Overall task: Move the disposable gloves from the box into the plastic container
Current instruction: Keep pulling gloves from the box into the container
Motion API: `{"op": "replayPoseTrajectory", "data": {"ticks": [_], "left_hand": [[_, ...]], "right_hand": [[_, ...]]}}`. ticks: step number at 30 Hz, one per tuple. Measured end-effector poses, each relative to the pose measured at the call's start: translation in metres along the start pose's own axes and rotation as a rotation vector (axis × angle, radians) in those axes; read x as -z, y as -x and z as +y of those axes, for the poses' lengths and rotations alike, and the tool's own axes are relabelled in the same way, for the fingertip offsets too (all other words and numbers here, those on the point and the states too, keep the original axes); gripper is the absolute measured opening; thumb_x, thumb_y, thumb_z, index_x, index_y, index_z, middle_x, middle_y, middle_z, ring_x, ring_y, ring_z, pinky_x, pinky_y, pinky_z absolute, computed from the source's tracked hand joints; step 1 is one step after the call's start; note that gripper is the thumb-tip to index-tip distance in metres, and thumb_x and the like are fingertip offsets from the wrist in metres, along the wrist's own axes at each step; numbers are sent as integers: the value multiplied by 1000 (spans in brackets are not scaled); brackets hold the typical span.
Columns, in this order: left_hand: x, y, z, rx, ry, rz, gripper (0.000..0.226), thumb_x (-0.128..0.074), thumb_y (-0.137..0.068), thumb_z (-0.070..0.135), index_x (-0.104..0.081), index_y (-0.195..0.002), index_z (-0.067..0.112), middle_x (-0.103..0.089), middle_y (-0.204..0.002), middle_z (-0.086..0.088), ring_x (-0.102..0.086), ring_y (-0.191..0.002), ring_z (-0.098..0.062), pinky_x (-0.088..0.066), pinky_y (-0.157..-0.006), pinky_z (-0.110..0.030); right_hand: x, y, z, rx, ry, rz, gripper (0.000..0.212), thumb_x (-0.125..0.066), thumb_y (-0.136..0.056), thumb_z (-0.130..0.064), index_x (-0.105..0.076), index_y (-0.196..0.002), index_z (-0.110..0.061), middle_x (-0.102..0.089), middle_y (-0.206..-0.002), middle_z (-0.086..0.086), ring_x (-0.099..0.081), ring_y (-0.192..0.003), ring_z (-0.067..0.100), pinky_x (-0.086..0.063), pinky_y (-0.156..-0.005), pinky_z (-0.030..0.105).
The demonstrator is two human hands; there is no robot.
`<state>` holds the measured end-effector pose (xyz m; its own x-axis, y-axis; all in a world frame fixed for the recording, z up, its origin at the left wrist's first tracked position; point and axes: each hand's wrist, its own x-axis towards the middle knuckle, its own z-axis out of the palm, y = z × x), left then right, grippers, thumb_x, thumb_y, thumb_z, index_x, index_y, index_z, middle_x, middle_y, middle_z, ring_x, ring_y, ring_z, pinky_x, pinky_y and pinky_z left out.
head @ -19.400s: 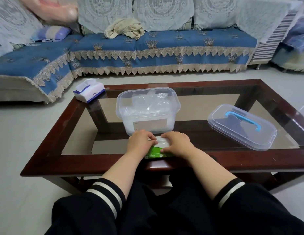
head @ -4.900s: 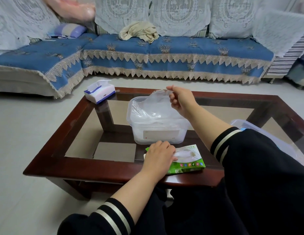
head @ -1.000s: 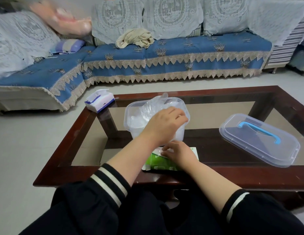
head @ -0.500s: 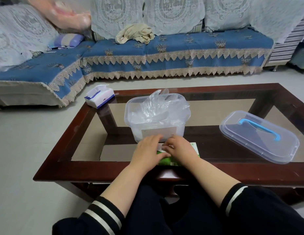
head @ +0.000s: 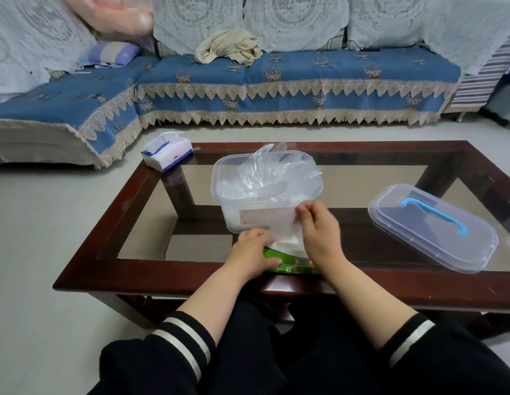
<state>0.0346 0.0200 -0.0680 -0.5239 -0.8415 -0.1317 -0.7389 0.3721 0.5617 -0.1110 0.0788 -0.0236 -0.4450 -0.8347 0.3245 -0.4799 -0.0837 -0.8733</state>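
A green glove box [head: 293, 262] lies at the near edge of the table [head: 191, 273]. My left hand [head: 255, 253] rests on the box's left part, thumb along its front side. My right hand [head: 319, 229] pinches a clear disposable glove [head: 282, 226] and holds it drawn up out of the box, in front of the container's wall. The clear plastic container [head: 219, 178] stands just behind the box, without its lid, with several crumpled clear gloves [head: 271, 172] piled in it and rising above its rim.
The container's clear lid [head: 430, 226] with a blue handle lies on the table's right side. A tissue pack [head: 167, 149] sits at the far left corner. A blue sofa [head: 276, 81] runs behind the table. My dark-clothed knees are under the near edge.
My right hand has risen from the box with a glove pinched in its fingers. My left hand has stayed on the box.
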Motion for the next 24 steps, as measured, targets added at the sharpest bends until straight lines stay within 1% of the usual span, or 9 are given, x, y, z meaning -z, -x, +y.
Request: {"op": "replayPoseTrajectory", "data": {"ticks": [2,4,8,12,15,17,18,22,24], "left_hand": [[-1,0,-1,-6,-9,1,58,-73,-81,38,-51,-134,33,-41,-136,5,-27,-131,-18,-25,-112,-35],[-2,0,-1,-22,-17,12,57,-72,-81,37,-51,-134,35,-41,-136,7,-26,-132,-17,-24,-111,-34],[-4,0,-1,-22,-36,21,58,-72,-81,39,-49,-135,37,-41,-136,9,-27,-131,-16,-26,-110,-35],[-3,-1,-1,-24,-62,15,59,-69,-83,41,-46,-137,38,-39,-139,8,-25,-132,-16,-25,-109,-35],[-2,0,-1,-28,-69,2,59,-68,-84,41,-45,-138,38,-36,-141,7,-24,-134,-16,-23,-110,-36],[-2,0,-1,-30,-59,-2,59,-68,-84,41,-44,-139,37,-35,-141,7,-23,-134,-16,-23,-111,-37],[-2,0,-1,-33,-53,-2,60,-68,-84,40,-44,-139,37,-35,-142,7,-22,-135,-16,-23,-111,-37],[-3,0,-2,-42,-48,10,61,-68,-84,40,-44,-139,36,-34,-142,7,-21,-134,-16,-23,-110,-37],[-4,0,-3,-38,-49,12,60,-67,-84,40,-44,-139,36,-34,-142,7,-21,-135,-16,-23,-110,-37]], "right_hand": [[9,-3,-21,6,-160,107,20,-54,-96,-13,-57,-79,-25,-58,-72,-13,-53,-67,-3,-39,-65,9],[20,-15,-43,29,-272,158,22,-56,-95,-15,-59,-78,-29,-60,-72,-9,-53,-66,0,-44,-67,16],[44,-63,-83,146,-337,208,14,-59,-94,-16,-64,-82,-21,-63,-75,-5,-57,-70,5,-50,-73,24],[58,-112,-121,445,-289,316,13,-59,-94,-23,-66,-92,-12,-64,-82,-4,-60,-78,11,-53,-75,30],[41,-133,-134,684,-121,359,20,-60,-93,-24,-67,-93,-6,-63,-86,-1,-59,-81,14,-48,-76,25],[15,-138,-122,741,56,255,24,-59,-91,-28,-69,-91,-6,-65,-86,2,-57,-82,16,-43,-77,25],[0,-138,-111,708,146,142,27,-58,-90,-31,-69,-91,-7,-66,-86,3,-55,-82,15,-40,-77,24],[-43,-135,-59,471,470,-363,26,-58,-92,-33,-69,-102,-12,-69,-102,1,-56,-90,10,-48,-91,33],[-56,-137,-38,339,563,-587,28,-58,-92,-35,-66,-112,-15,-67,-115,1,-59,-100,11,-47,-98,32]]}}
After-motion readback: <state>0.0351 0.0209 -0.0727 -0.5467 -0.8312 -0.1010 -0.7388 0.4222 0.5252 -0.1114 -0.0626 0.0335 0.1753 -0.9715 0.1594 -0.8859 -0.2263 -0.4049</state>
